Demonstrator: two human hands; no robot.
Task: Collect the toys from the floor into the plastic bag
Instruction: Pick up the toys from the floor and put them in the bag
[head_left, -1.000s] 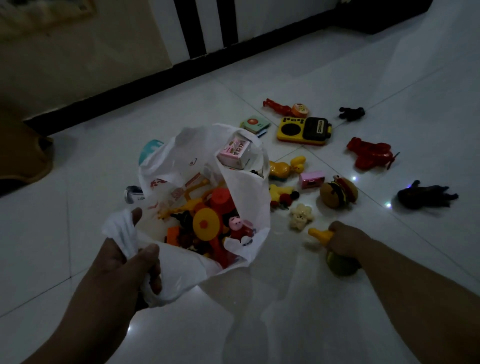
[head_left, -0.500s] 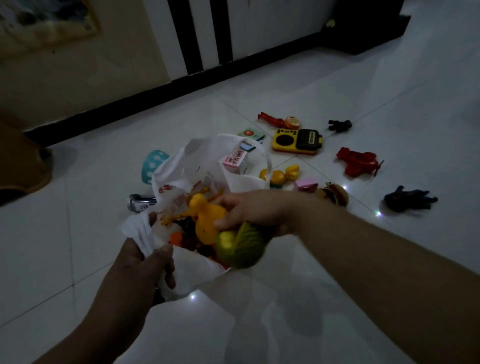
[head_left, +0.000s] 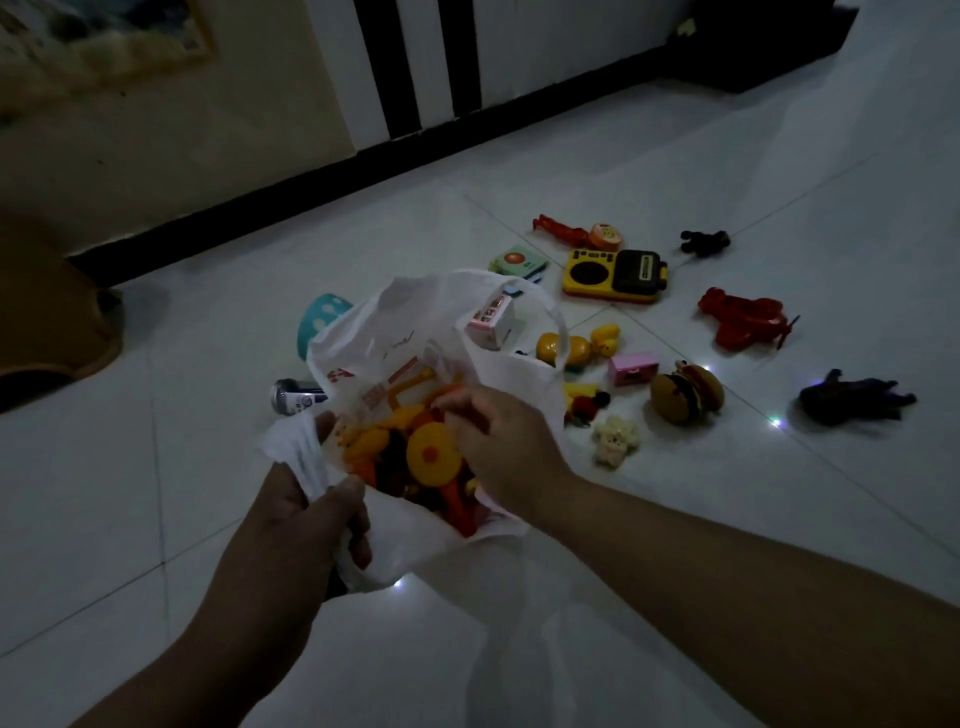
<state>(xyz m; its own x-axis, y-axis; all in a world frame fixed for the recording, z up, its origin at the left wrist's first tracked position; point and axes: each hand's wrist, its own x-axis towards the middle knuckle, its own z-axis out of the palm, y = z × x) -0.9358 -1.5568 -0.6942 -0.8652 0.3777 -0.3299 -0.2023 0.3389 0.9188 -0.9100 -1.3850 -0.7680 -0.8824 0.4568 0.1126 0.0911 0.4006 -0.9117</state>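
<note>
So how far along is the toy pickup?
Done: the plastic bag holds a heap of orange and yellow toys. In hand: the left hand grips the bag's rim open; the right hand is down in its mouth among the toys, whether holding one I cannot tell. Left: about a dozen on the floor, among them the yellow radio, red plane, burger and dark figure.

Pretty dim shot overall, with a cold bluish cast. The white plastic bag (head_left: 415, 540) is the brightest thing in it, while the left hand (head_left: 291, 525) and right hand (head_left: 506, 452) come out dark and muddy. The glossy floor (head_left: 156, 467) throws back a few tiny pinpoint glints and a faint, smeary reflection under the arms. Corners go darker, the far wall (head_left: 208, 130) looks soft and grainy, and the wide lens bows the baseboard (head_left: 311, 182) a bit.
</note>
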